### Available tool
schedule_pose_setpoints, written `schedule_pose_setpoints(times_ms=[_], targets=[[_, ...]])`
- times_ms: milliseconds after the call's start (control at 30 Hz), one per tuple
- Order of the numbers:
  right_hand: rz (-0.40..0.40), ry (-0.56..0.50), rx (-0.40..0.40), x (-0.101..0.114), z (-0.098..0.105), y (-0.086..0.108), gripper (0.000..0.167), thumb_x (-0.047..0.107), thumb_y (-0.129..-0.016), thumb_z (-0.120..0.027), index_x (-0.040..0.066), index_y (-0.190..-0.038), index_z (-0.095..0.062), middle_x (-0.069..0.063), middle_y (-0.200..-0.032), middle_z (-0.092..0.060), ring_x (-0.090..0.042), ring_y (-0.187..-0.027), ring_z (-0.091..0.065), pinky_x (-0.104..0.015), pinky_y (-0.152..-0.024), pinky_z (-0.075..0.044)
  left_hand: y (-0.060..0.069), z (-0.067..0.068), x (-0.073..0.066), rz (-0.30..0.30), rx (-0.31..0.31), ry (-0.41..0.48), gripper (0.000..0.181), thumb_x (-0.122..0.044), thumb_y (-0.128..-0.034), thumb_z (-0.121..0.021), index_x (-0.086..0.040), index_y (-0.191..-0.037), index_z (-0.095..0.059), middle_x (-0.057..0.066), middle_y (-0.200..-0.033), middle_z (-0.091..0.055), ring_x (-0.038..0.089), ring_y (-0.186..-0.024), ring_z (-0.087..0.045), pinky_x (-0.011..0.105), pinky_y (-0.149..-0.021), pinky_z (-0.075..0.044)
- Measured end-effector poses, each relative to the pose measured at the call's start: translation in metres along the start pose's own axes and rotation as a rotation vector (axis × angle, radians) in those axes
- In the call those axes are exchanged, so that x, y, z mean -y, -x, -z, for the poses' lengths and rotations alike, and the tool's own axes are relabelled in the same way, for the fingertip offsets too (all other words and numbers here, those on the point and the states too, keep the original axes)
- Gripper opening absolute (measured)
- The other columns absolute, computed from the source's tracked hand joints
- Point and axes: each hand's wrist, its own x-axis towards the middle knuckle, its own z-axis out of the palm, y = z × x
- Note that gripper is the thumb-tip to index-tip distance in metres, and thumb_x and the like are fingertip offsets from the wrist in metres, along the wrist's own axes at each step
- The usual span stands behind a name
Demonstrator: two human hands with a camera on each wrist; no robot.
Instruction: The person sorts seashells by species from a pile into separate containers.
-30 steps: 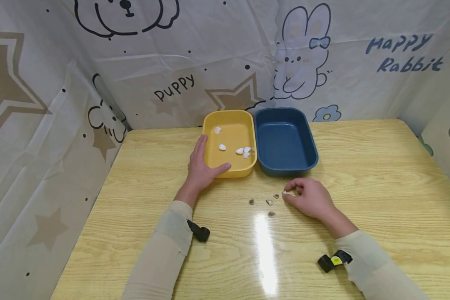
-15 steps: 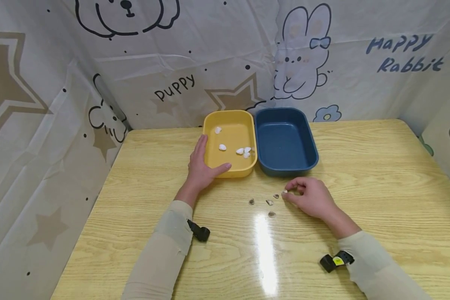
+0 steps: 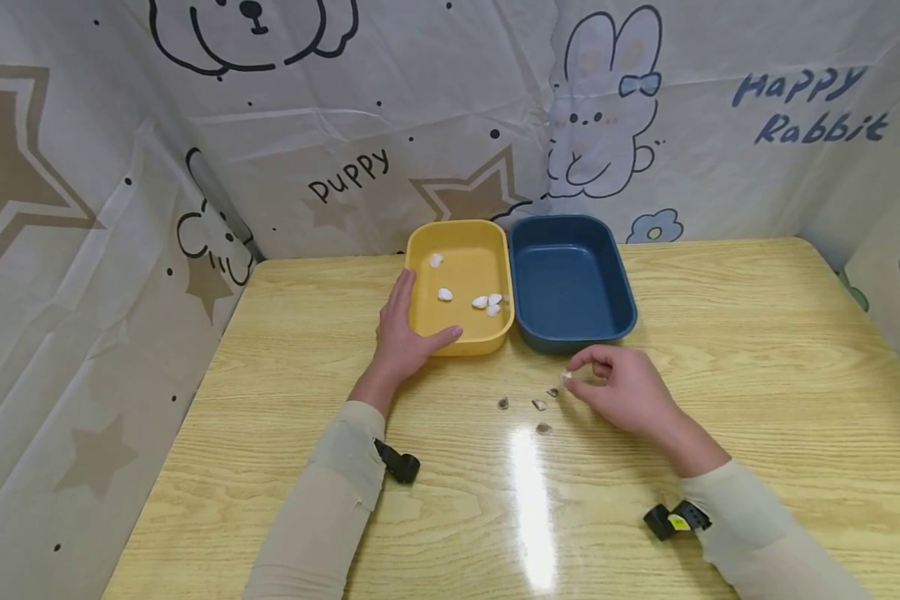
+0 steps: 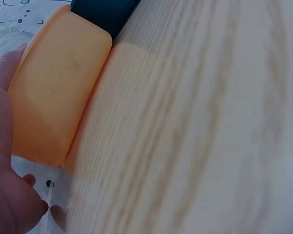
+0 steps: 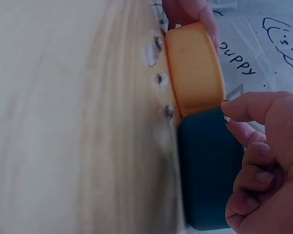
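Note:
In the head view, my left hand (image 3: 405, 339) rests against the near left corner of the yellow plastic bin (image 3: 460, 343), its thumb straight across the near rim and its fingers along the left side. Several small white seashells (image 3: 445, 295) lie inside that bin. My right hand (image 3: 630, 387) pinches a small seashell (image 3: 567, 376) between thumb and forefinger, just above the table; the other fingers curl into the palm. Left of it, several small brownish shells (image 3: 539, 405) are scattered on the wood. The right wrist view also has the pinched seashell (image 5: 227, 118), mostly covered by the fingertips.
A dark blue bin (image 3: 573, 292) with nothing in it stands against the yellow bin's right side. Both are on a wooden table (image 3: 307, 333), near its back edge. A printed cloth (image 3: 450, 108) hangs behind and on the sides.
My right hand has lifted slightly off the table with the pinched seashell, shifting a little toward the blue bin. My left hand and both bins stay where they were.

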Motion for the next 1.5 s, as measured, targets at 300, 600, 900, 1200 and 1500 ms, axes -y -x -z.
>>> schedule_pose_setpoints(times_ms=[300, 600, 900, 1200, 1500], targets=[[0.078, -0.006, -0.048, 0.017, 0.007, -0.005, 0.010, 0.022, -0.088, -0.078, 0.015, -0.095, -0.074, 0.003, -0.062, -0.033, -0.016, -0.058, -0.031, -0.032, -0.056, -0.028, 0.000, 0.002, -0.002, -0.011, 0.003, 0.010, 0.114, -0.052, -0.0762, -0.083, -0.023, -0.162, -0.013, -0.011, -0.165, -0.007, 0.023, -0.148, -0.010, 0.053, -0.115, -0.011], [0.131, -0.003, -0.090, 0.031, 0.017, -0.017, 0.010, 0.020, -0.088, -0.078, 0.014, -0.095, -0.075, 0.003, -0.058, -0.027, -0.017, -0.053, -0.027, -0.034, -0.055, -0.026, 0.000, 0.000, 0.001, -0.010, 0.000, 0.006, 0.116, -0.053, -0.0754, -0.083, -0.022, -0.162, -0.013, -0.012, -0.165, -0.007, 0.023, -0.148, -0.011, 0.052, -0.115, -0.011], [0.167, -0.021, -0.165, 0.036, 0.022, -0.036, 0.012, 0.024, -0.090, -0.077, 0.013, -0.094, -0.074, 0.001, -0.057, -0.029, -0.020, -0.052, -0.030, -0.033, -0.051, -0.024, 0.001, 0.000, 0.002, -0.012, -0.002, 0.007, 0.116, -0.053, -0.0755, -0.083, -0.022, -0.162, -0.013, -0.012, -0.165, -0.007, 0.023, -0.148, -0.011, 0.053, -0.115, -0.011], [0.172, -0.043, -0.244, 0.041, 0.025, -0.058, 0.016, 0.027, -0.091, -0.076, 0.011, -0.096, -0.074, 0.000, -0.055, -0.028, -0.022, -0.050, -0.030, -0.031, -0.047, -0.022, 0.000, -0.001, 0.003, -0.011, -0.002, 0.006, 0.116, -0.054, -0.0755, -0.083, -0.021, -0.162, -0.013, -0.013, -0.165, -0.006, 0.023, -0.149, -0.010, 0.053, -0.115, -0.011], [0.141, -0.070, -0.291, 0.042, 0.024, -0.079, 0.020, 0.030, -0.091, -0.075, 0.011, -0.097, -0.074, -0.005, -0.057, -0.029, -0.025, -0.051, -0.030, -0.031, -0.047, -0.022, -0.001, 0.000, 0.002, -0.016, -0.003, 0.006, 0.115, -0.054, -0.0759, -0.082, -0.021, -0.162, -0.013, -0.011, -0.165, -0.007, 0.024, -0.148, -0.010, 0.054, -0.115, -0.011]])
